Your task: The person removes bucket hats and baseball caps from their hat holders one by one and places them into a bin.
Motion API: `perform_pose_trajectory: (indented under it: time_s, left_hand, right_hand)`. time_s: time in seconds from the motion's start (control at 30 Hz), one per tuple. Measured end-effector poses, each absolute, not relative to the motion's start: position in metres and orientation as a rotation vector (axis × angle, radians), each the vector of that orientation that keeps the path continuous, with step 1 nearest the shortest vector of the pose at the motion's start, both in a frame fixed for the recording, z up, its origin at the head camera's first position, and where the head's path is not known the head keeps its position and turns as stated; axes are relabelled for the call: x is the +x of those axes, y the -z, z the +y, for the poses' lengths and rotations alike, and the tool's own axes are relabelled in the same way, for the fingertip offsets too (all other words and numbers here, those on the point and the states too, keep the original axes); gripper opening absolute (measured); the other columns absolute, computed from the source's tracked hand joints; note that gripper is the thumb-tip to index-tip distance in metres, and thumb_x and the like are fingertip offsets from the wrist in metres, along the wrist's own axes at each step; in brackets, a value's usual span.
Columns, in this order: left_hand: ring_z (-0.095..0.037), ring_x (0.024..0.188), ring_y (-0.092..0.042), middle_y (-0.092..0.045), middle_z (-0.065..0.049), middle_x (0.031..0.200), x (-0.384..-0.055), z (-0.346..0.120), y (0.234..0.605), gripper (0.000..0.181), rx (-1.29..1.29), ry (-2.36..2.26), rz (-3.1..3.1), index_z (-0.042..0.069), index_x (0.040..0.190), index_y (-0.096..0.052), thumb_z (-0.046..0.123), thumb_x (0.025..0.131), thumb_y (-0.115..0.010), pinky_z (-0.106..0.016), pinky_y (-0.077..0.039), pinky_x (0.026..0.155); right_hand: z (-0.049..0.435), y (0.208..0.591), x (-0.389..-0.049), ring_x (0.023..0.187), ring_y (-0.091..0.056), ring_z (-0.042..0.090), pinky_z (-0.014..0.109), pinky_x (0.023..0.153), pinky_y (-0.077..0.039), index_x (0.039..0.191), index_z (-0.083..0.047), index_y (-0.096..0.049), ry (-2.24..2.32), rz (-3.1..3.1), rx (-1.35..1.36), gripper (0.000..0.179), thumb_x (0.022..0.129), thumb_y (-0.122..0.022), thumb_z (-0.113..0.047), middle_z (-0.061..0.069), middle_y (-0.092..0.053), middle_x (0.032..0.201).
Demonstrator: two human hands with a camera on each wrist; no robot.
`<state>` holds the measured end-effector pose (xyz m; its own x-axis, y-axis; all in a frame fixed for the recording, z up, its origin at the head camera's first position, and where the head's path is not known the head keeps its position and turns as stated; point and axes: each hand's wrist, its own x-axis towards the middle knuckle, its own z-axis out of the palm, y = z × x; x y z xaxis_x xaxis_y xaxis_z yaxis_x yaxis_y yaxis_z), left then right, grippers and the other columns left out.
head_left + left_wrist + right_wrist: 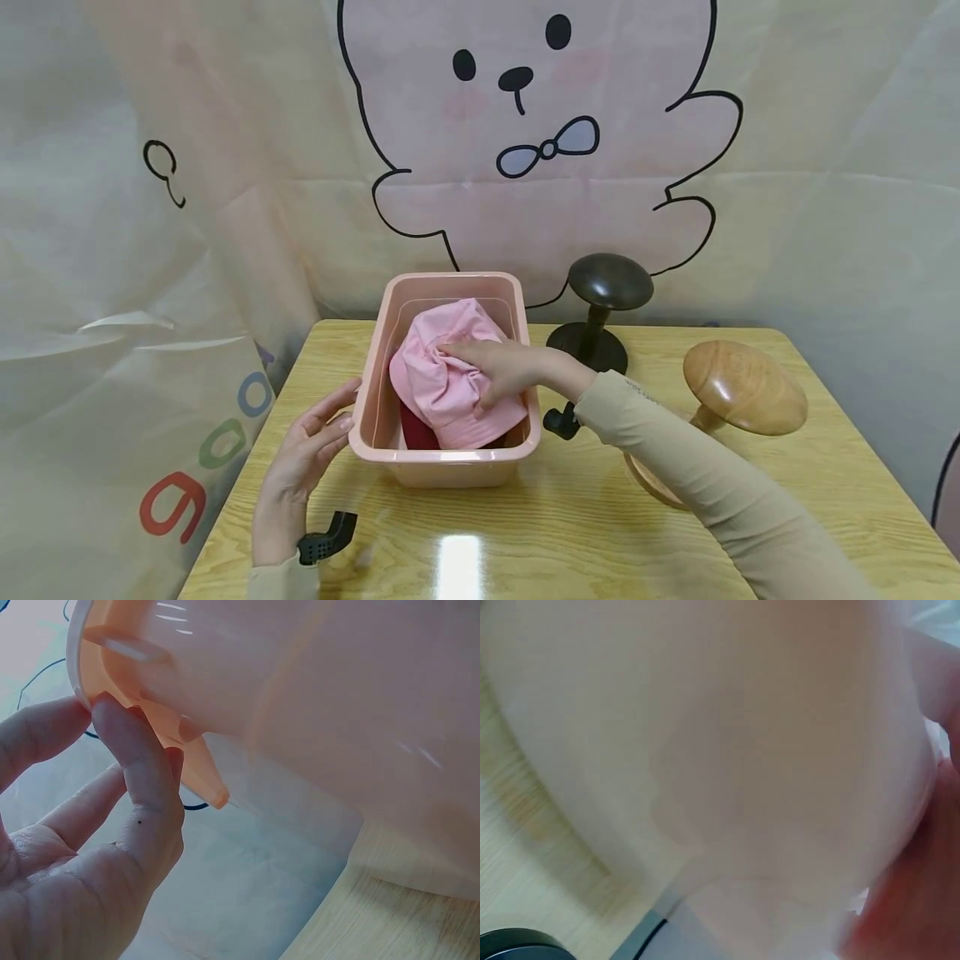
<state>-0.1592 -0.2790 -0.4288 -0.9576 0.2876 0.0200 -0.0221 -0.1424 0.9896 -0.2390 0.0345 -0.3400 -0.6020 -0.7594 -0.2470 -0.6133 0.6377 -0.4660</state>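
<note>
A pink bucket hat sits crumpled in a pink plastic bin, on top of a dark red cloth item. From the right, my right hand reaches over the rim and grips the hat's crown, its fabric bunched between thumb and fingers. In the right wrist view the bin's blurred outer wall hides most of the hand's work. At the bin's left side my left hand holds the rim. The left wrist view shows fingertips pinching the bin's rim.
Right of the bin stands a black stand with a rounded top. A wooden stand of similar shape is farther right, its base partly behind my right sleeve. All rest on a wooden table. A printed cloth backdrop hangs behind.
</note>
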Motion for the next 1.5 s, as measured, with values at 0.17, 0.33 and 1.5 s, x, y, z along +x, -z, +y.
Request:
perform_pose_trajectory:
  time_s: [0.17, 0.33, 1.5]
  left_hand:
    - [-0.009, 0.107, -0.063, -0.057, 0.004, 0.123, -0.158, -0.279, 0.428, 0.048, 0.329, -2.218, 1.893, 0.003, 0.144, -0.042, 0.001, 0.096, -0.048, -0.024, -0.053, 0.091]
    - [-0.009, 0.108, -0.063, -0.057, 0.004, 0.124, -0.158, -0.280, 0.428, 0.048, 0.346, -2.231, 1.880, 0.004, 0.143, -0.043, 0.000, 0.096, -0.048, -0.024, -0.053, 0.091]
    - [0.002, 0.099, -0.060, -0.057, 0.016, 0.119, -0.139, -0.293, 0.399, 0.044, 0.230, -1.994, 2.257, 0.000, 0.142, -0.043, 0.010, 0.099, -0.049, -0.018, -0.052, 0.080]
  right_hand:
    - [0.031, 0.347, -0.235, 0.151, -0.012, 0.023, 0.050, 0.120, -0.017, 0.156, -0.023, -0.012, 0.276, 2.472, -0.996, 0.106, 0.075, -0.081, -0.031, 0.003, -0.012, 0.163]
    - [0.027, 0.349, -0.234, 0.151, -0.013, 0.022, 0.053, 0.119, -0.018, 0.156, -0.024, -0.014, 0.149, 2.492, -0.986, 0.103, 0.076, -0.078, -0.036, 0.003, -0.012, 0.163]
    - [0.034, 0.356, -0.207, 0.147, -0.025, 0.021, 0.056, 0.120, 0.002, 0.152, -0.032, -0.026, 0.365, 2.698, -1.195, 0.080, 0.085, -0.059, -0.061, -0.002, -0.032, 0.157]
